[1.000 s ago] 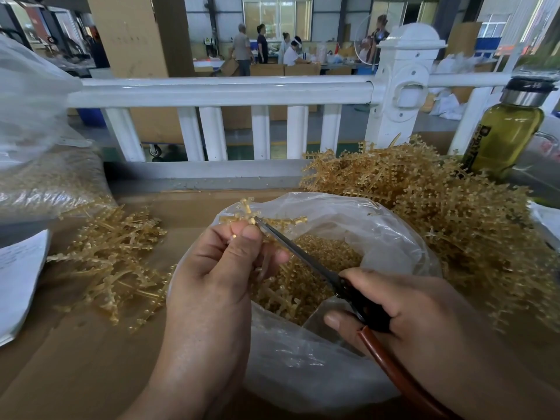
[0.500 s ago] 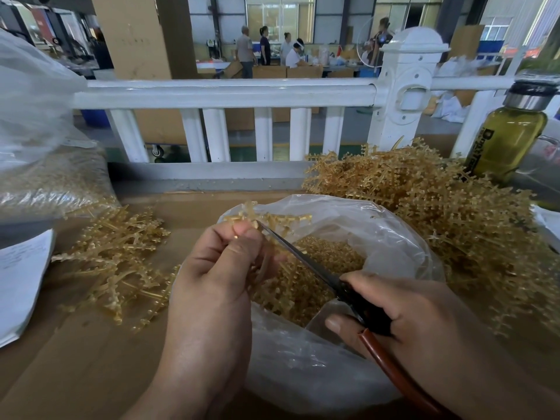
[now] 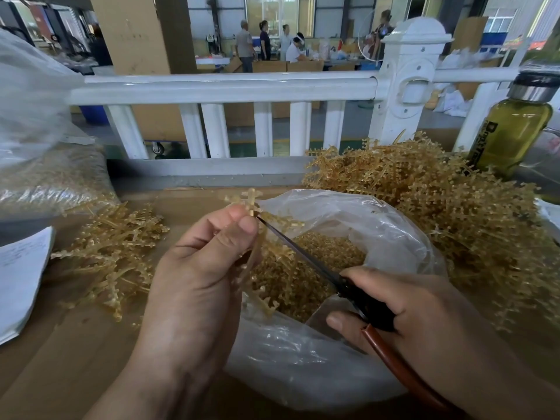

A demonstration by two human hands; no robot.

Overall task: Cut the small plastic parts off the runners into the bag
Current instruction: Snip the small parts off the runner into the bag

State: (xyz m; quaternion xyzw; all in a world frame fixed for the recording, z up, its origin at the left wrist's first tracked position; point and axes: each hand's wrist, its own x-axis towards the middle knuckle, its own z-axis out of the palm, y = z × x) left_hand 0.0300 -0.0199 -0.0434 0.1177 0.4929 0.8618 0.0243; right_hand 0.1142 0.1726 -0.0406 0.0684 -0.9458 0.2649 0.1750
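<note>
A branched amber runner (image 3: 249,199) is pinched between thumb and forefinger in the grip of the left hand (image 3: 194,274), just above the open mouth of the clear bag (image 3: 394,234); its long axis is hung roughly from twelve to six o'clock; the scissors (image 3: 303,254), clasped in the right hand (image 3: 409,313), are aimed in from four o'clock, tips met at the thumb; the runner is seen as thin, translucent, studded with small parts; cut parts (image 3: 330,253) are heaped in the bag.
</note>
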